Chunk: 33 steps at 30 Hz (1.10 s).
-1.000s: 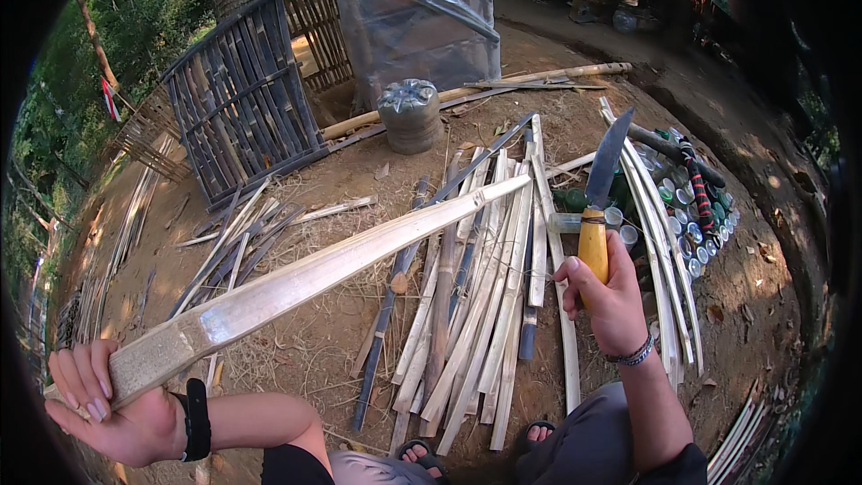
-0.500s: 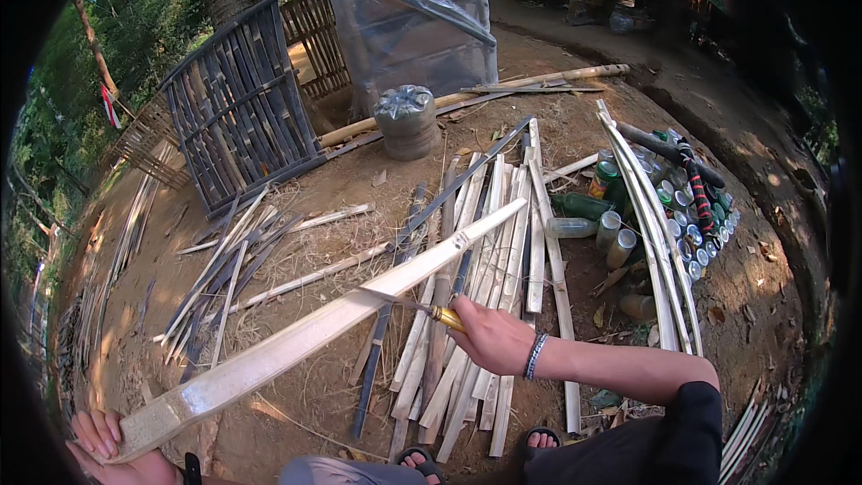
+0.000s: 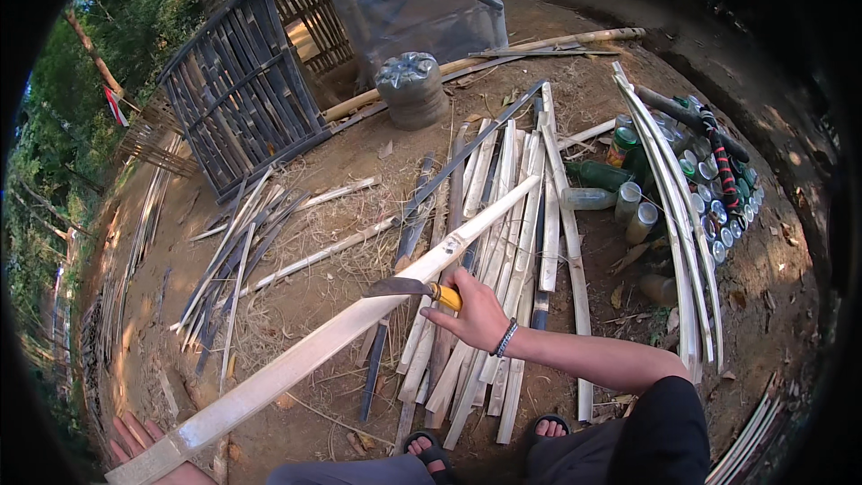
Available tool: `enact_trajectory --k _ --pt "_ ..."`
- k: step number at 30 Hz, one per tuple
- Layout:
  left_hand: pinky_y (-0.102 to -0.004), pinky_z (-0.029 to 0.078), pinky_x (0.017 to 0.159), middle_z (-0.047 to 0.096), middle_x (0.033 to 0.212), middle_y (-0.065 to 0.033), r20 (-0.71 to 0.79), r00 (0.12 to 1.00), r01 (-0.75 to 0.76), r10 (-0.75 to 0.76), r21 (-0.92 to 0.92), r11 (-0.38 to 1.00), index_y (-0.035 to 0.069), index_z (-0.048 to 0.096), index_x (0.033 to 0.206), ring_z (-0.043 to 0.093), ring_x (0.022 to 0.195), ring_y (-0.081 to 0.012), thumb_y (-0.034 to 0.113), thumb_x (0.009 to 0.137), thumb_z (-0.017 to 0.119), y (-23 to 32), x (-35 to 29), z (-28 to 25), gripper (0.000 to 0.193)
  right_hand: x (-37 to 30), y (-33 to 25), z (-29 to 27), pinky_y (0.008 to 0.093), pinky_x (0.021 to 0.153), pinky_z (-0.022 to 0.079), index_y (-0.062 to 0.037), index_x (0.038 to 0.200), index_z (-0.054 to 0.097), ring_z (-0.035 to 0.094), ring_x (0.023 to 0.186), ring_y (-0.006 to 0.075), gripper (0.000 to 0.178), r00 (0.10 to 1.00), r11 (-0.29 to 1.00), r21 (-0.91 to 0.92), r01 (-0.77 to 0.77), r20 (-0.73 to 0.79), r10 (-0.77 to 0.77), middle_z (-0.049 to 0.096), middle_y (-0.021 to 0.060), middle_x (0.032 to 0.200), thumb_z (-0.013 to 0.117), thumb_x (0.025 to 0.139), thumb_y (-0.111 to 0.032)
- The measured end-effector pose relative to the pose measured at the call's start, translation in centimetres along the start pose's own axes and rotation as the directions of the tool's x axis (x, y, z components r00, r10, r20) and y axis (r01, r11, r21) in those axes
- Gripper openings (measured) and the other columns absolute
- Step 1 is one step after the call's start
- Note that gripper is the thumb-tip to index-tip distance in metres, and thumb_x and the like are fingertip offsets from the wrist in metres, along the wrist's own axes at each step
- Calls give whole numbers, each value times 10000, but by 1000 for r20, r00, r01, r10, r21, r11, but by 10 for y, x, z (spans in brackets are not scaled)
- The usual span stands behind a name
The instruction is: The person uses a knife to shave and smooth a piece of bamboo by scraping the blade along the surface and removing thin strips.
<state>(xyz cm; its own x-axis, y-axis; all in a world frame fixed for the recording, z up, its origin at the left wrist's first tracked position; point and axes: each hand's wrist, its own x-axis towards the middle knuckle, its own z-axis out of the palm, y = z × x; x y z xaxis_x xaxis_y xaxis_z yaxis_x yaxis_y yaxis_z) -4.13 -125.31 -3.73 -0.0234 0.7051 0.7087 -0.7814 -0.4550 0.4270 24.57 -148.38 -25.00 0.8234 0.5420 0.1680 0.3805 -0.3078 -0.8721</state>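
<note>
A long pale bamboo strip (image 3: 287,364) runs slantwise from the lower left up to the pile in the middle. My left hand (image 3: 148,438) is under its near end, which crosses the palm; the fingers stretch out past the strip's edge, and the thumb is hidden. In my right hand (image 3: 473,313) is a knife (image 3: 446,296) with a yellow handle, the fingers wrapped round it. Its dark curved blade (image 3: 398,286) lies across the strip, touching its upper face. Below the strip, many split bamboo slats (image 3: 494,283) lie in a loose pile on the ground.
Bottles and jars (image 3: 642,220) stand and lie at the right, beside long bent slats (image 3: 669,216). Dark thin strips (image 3: 238,251) lie at the left. Farther off are a slatted bamboo panel (image 3: 238,94), a round plastic container (image 3: 413,94) and a plastic-wrapped structure (image 3: 413,0).
The knife has turned, so its blade shows broader across the strip. My left hand has shifted right and down, its fingers now spread out under the strip. The whole view has tilted downward slightly.
</note>
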Motion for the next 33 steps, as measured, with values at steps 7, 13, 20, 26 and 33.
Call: enact_trajectory --k 7,13,20,26,33 --pt "-443 226 1103 279 1438 -255 195 973 81 -126 224 971 -17 303 1369 336 1304 -387 466 932 446 -15 -28 34 667 65 5 -39 430 759 507 -62 984 451 553 933 322 499 882 821 -339 459 64 -466 548 131 1072 791 687 -275" --pt "-503 104 1166 125 1529 -274 156 981 78 -111 200 977 -14 154 1467 177 1410 -424 562 874 500 -12 -37 55 896 75 -27 -41 421 686 502 -78 965 445 575 877 313 440 934 879 -321 353 68 -350 599 132 792 752 711 -265" --pt "-515 129 1160 177 1506 -274 245 917 328 -313 -21 944 -21 168 1453 208 1403 -382 612 855 510 -28 -50 52 936 41 -125 12 429 667 494 -32 942 413 559 811 318 494 895 894 -73 442 104 -434 592 135 789 764 721 -302" --pt "-508 166 1137 343 1459 -220 -103 969 234 -225 90 968 31 376 1346 283 1383 -373 487 993 240 -35 -57 86 593 12 -133 32 427 754 478 -23 955 402 511 870 343 563 868 880 112 461 149 -473 521 173 900 789 716 -354" --pt "-450 487 793 642 885 -65 -231 973 28 20 202 979 94 616 959 608 858 -252 462 927 504 -32 -46 34 386 -14 -70 -4 443 607 466 -8 953 402 586 684 340 507 959 973 229 32 266 -95 551 176 736 610 889 -465"
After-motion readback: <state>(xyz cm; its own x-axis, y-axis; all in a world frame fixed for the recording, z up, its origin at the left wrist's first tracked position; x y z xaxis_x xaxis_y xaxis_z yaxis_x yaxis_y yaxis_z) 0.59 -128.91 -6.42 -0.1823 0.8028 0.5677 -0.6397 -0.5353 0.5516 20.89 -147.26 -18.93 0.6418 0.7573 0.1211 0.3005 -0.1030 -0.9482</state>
